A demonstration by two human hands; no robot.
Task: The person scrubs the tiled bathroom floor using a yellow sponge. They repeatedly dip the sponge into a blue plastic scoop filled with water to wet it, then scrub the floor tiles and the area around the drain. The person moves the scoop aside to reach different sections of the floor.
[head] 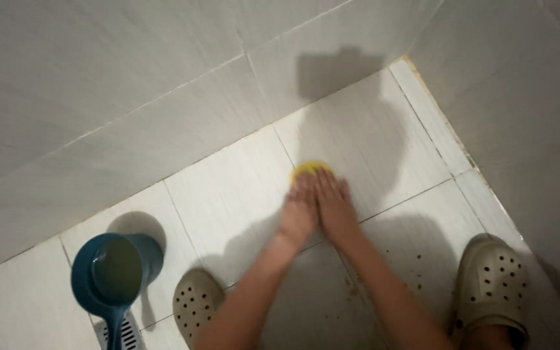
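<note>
Seen from the head camera, looking straight down into the corner of a tiled room, a person presses both hands onto a yellow sponge (310, 170) lying flat on the pale floor tiles (228, 194). The left hand (299, 210) and right hand (334, 204) sit side by side, touching along their inner edges, with fingers stretched forward and laid flat over the sponge rather than curled around it; only the far yellow edge of the sponge shows beyond the fingertips. Whether either thumb hooks under the sponge cannot be told. Both bare forearms run back from the sponge toward the bottom of the frame. The sponge rests close to the foot of the grey tiled wall (131, 84), on the tile just in front of it, and the hands throw a dark shadow onto that wall above the sponge. Well to the left of the sponge stands a blue dipper (115, 272) holding water, its handle pointing toward the bottom edge, where it overlaps a white slotted floor drain (128, 334). Between the dipper and the sponge, nearer the viewer, is a beige perforated clog (196, 304). A second matching clog (492, 285) lies well to the right of the sponge, beside a patch of dark specks on the floor (409, 269).
</note>
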